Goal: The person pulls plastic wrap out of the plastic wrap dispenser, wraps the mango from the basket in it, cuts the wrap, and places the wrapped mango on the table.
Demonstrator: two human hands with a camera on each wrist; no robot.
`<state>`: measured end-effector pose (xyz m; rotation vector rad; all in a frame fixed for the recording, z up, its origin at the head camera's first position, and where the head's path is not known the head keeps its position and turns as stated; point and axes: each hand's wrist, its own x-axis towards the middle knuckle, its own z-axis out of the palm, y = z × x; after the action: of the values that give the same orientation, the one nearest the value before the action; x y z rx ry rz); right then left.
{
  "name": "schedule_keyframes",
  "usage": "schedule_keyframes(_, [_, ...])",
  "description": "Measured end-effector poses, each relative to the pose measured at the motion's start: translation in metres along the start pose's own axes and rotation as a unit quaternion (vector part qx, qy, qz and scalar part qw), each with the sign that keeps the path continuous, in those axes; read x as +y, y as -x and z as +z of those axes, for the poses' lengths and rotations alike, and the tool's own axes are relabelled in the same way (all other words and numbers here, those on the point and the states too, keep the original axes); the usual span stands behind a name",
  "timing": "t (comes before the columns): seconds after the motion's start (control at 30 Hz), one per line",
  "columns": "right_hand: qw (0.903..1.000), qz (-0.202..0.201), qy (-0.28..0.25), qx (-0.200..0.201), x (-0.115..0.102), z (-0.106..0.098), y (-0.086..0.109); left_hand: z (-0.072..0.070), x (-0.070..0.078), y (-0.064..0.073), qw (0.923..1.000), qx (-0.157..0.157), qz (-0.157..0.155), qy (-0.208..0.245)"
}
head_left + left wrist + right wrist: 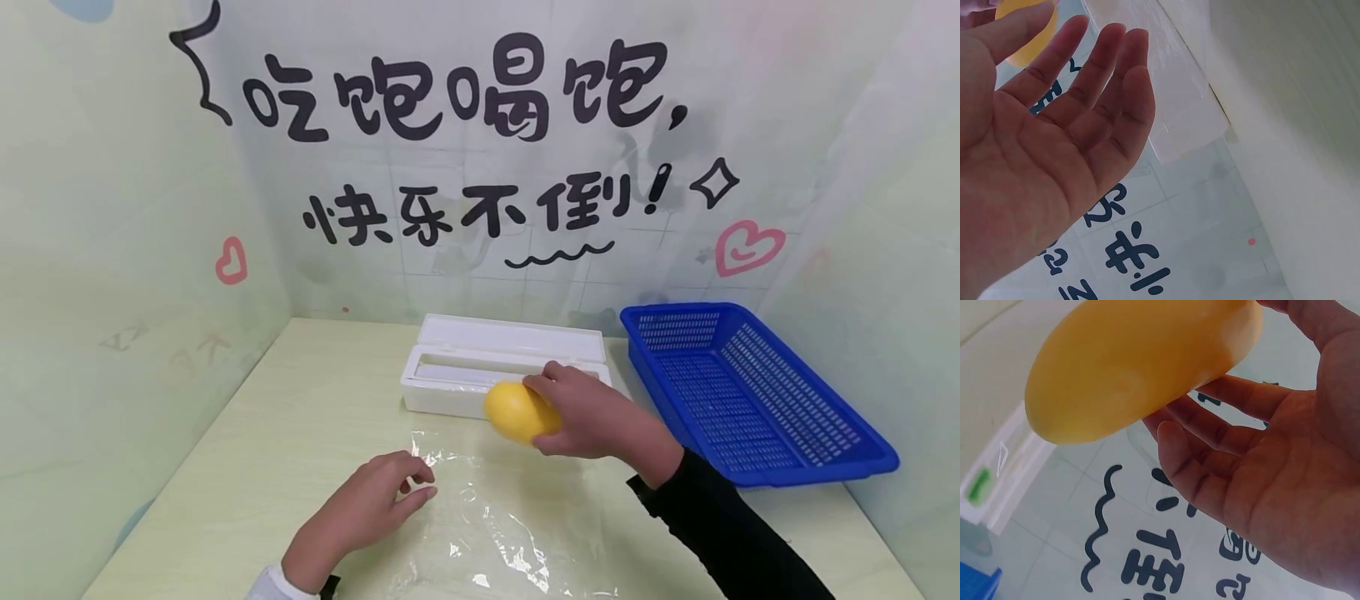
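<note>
My right hand [588, 412] grips a smooth yellow mango [517, 412] between thumb and fingers, over the near edge of a white cling film box [442, 400]. The right wrist view shows the mango [1141, 369] as a long oval, with the fingers along its underside. A sheet of clear cling film [495, 517] lies on the table in front of the box, shiny and wrinkled. Beside the sheet's left edge, my left hand [375, 500] hovers with nothing in it. Its fingers are loosely bent, with the palm [1035, 169] visible in the left wrist view.
The cling film box has its lid [510, 333] raised at the back. A blue plastic basket [757, 479] with perforated sides stands at the right of the table [247, 450]. Behind is a printed wall covering [465, 158] with black characters, and similar covering rises at both sides.
</note>
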<state>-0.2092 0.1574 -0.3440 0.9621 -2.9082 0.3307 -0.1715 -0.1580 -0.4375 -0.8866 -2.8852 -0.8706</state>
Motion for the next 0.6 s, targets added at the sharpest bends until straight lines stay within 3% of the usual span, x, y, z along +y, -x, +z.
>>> schedule_keyframes(0.3, [0.9997,-0.026,0.004,-0.004,-0.005,0.023,-0.009,0.001,0.0,0.005,0.9997,-0.018,-0.016,0.009])
schedule_keyframes(0.6, [0.9995,-0.024,0.012,-0.015,-0.006,0.046,-0.015,0.006,-0.002,0.014,0.9973,-0.062,-0.028,0.028])
